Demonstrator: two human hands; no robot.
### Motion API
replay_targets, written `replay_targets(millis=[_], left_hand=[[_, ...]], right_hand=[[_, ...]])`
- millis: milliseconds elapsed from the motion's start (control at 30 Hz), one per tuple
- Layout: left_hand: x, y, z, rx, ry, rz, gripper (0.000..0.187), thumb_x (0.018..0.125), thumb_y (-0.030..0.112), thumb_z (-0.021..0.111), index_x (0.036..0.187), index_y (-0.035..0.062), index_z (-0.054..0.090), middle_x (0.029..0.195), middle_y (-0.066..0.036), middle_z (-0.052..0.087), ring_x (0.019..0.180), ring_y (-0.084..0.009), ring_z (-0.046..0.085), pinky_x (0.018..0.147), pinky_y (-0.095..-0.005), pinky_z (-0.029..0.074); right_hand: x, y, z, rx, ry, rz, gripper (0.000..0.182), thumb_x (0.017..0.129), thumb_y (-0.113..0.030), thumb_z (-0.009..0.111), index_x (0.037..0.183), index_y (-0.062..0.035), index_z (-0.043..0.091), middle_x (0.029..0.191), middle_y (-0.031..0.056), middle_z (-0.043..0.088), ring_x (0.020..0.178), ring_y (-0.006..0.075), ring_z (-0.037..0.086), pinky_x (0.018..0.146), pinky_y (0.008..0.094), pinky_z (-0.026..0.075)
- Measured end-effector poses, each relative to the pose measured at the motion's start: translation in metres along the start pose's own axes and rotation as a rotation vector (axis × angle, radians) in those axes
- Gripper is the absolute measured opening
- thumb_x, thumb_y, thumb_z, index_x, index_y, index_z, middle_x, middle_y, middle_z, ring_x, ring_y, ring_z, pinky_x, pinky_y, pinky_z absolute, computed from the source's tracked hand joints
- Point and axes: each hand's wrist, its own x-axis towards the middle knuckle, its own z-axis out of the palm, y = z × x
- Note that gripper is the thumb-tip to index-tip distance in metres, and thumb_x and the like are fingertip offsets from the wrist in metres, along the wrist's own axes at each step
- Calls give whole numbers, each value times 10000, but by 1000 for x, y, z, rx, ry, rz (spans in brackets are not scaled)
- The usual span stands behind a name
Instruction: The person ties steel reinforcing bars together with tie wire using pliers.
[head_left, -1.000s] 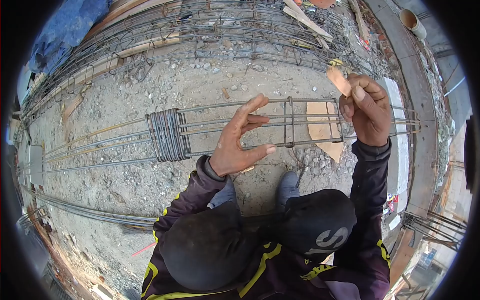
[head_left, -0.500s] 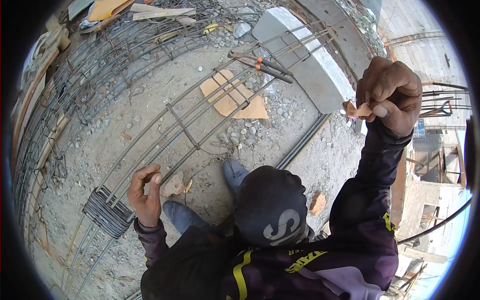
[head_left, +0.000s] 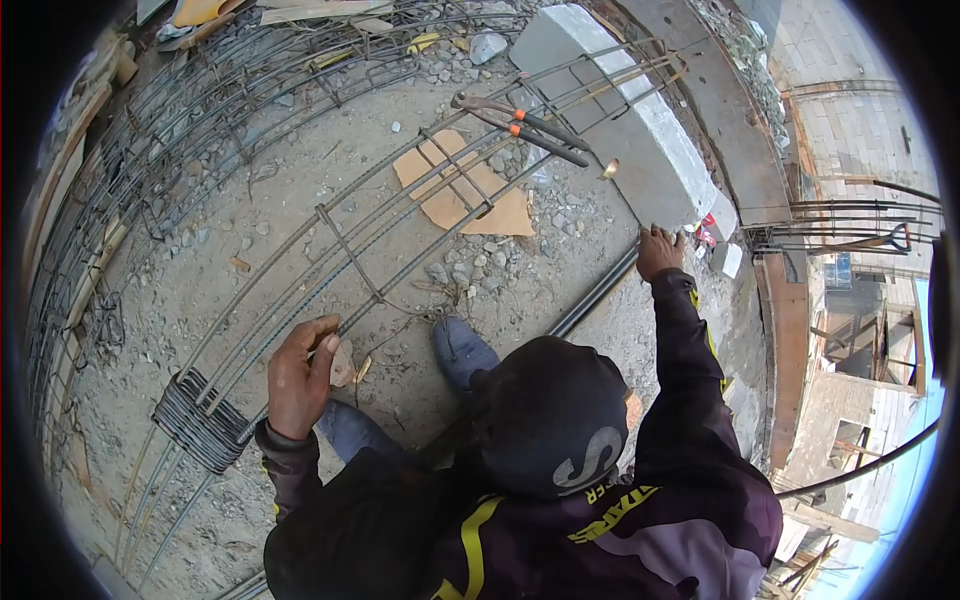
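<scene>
My left hand [head_left: 300, 376] is beside the nearest bar of a long rebar cage [head_left: 380, 240], fingers curled with the thumb a little apart from them. A stack of rebar stirrups [head_left: 203, 422] sits around the bars, left of that hand. My right hand [head_left: 662, 252] reaches out with fingers stretched, at the lower corner of a grey concrete block [head_left: 655, 185]. Up and left of it, a small orange-brown scrap [head_left: 611, 168] shows against the block's edge, apart from the hand. Pincers with orange-and-black handles [head_left: 525, 130] lie across the cage.
Torn brown cardboard [head_left: 480, 200] lies under the cage. More tied rebar [head_left: 200, 130] curves along the left. Dark pipes [head_left: 598, 292] run from the block toward my body. Gravel covers the ground, and a red wrapper [head_left: 706, 232] lies near the block.
My right hand has swung down and inward from high on the right and let go of the orange-brown scrap. My left hand has shifted slightly; the pincers stay on the cage.
</scene>
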Motion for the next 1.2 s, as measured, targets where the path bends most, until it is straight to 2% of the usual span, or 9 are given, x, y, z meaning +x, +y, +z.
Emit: replay_targets(millis=[67, 133, 233, 367, 467, 600, 700, 800, 1200], left_hand=[[0, 1, 1, 34, -20, -21, 259, 966, 142, 600, 1148, -28, 672, 1023, -181, 703, 970, -229, 684, 843, -340, 514], [-1, -10, 14, -22, -58, -109, 253, 962, 137, 596, 1147, -16, 677, 966, -167, 711, 909, -215, 690, 800, -333, 513], [11, -8, 12, 36, -88, -209, 257, 964, 164, 581, 1145, 19, 691, 821, -123, 713, 749, -163, 683, 674, -311, 496], [30, -11, 11, -106, -196, -305, 338, 981, 246, 574, 1139, -35, 679, 922, -123, 722, 824, -169, 702, 759, -309, 535], [43, -8, 18, -181, -250, -338, 374, 967, 285, 598, 1101, -53, 686, 911, -119, 728, 779, -162, 703, 730, -297, 545], [56, 0, 23, -212, -298, -403, 386, 952, 309, 628, 1058, -56, 695, 901, -105, 733, 753, -140, 701, 683, -275, 553], [60, -6, 28, -277, -288, -443, 360, 931, 311, 650, 1006, -35, 714, 858, -89, 733, 711, -126, 692, 625, -265, 543], [60, -8, 31, -296, -249, -429, 327, 913, 296, 654, 953, -17, 740, 802, -80, 729, 647, -132, 687, 589, -285, 526], [62, -18, 39, -262, -197, -264, 257, 893, 262, 696, 986, 26, 739, 805, -67, 725, 662, -134, 671, 625, -301, 521]], right_hand=[[-19, -18, 10, 406, 269, 74, 310, 958, -124, 546, 1234, -8, 628, 993, 161, 720, 835, 277, 719, 761, 395, 555], [-58, -59, -24, 774, 164, 310, 286, 970, -142, 562, 1213, -15, 646, 891, 107, 694, 750, 186, 686, 712, 334, 546], [-60, -145, -52, 1130, -70, 206, 238, 950, -165, 622, 1124, -14, 679, 756, 62, 601, 650, 91, 586, 674, 307, 518], [-67, -245, -80, 982, -168, -610, 227, 905, -143, 683, 1087, -9, 687, 870, 128, 672, 784, 207, 670, 743, 329, 528], [-65, -298, -88, 915, -277, -747, 295, 893, -186, 702, 1124, -4, 679, 980, 171, 692, 890, 308, 682, 789, 351, 532], [-69, -330, -64, 736, -352, -724, 368, 893, -242, 699, 1147, 21, 664, 1050, 198, 696, 938, 344, 685, 812, 367, 536], [-78, -343, -57, 933, -632, -507, 324, 926, -203, 682, 1191, -19, 665, 1003, 149, 707, 882, 192, 669, 807, 307, 518], [-79, -345, -61, 905, -723, -384, 277, 925, -218, 659, 1095, -2, 695, 931, 195, 705, 800, 331, 690, 706, 386, 522], [-74, -351, -97, 618, -364, -866, 146, 874, -150, 622, 879, -17, 685, 770, 204, 658, 714, 395, 644, 643, 473, 508]])
